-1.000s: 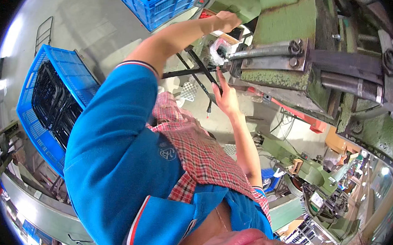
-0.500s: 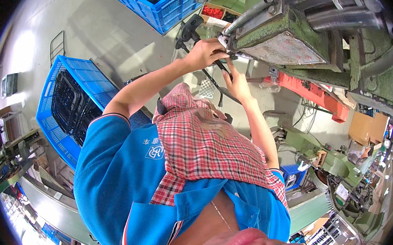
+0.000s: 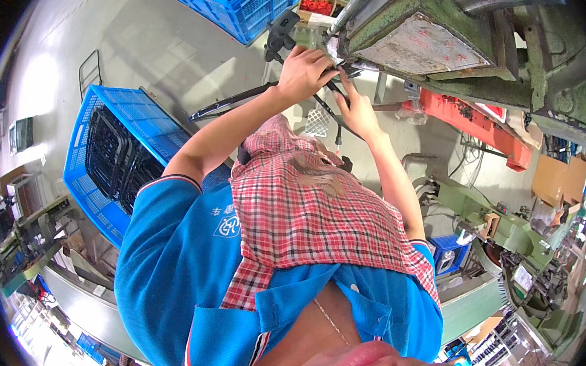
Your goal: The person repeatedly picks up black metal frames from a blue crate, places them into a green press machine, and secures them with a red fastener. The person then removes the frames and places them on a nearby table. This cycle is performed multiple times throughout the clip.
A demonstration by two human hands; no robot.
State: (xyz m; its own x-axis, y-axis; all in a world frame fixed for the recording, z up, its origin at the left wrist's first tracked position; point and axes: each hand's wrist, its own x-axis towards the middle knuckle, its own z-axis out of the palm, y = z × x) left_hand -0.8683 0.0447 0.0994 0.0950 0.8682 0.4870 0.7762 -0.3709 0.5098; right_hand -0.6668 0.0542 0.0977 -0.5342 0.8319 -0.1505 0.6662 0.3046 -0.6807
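Note:
Both my hands are at a black tubular frame (image 3: 323, 103) under the head of a green press-like machine (image 3: 426, 48). The fingers of my left hand (image 3: 304, 75) are curled round the frame close to the machine's tooling. Just to the right and lower, my right hand (image 3: 357, 113) grips the same frame, its index finger pointing up at the tooling. A chunky black fitting (image 3: 282, 33) sits on the frame's far end, beyond my left hand. The exact contact point between frame and tooling is hidden by my fingers.
A blue crate (image 3: 97, 105) of black bent tubes stands at left, another blue crate (image 3: 244, 13) at the far side. Small red parts (image 3: 317, 6) lie in a box by the machine. An orange-red beam (image 3: 472, 126) runs low at right. A checked apron (image 3: 309, 222) covers my front.
The view has shifted slightly. A long dark piece now shows left of my left wrist. Both hands keep their hold on the frame near the tooling.

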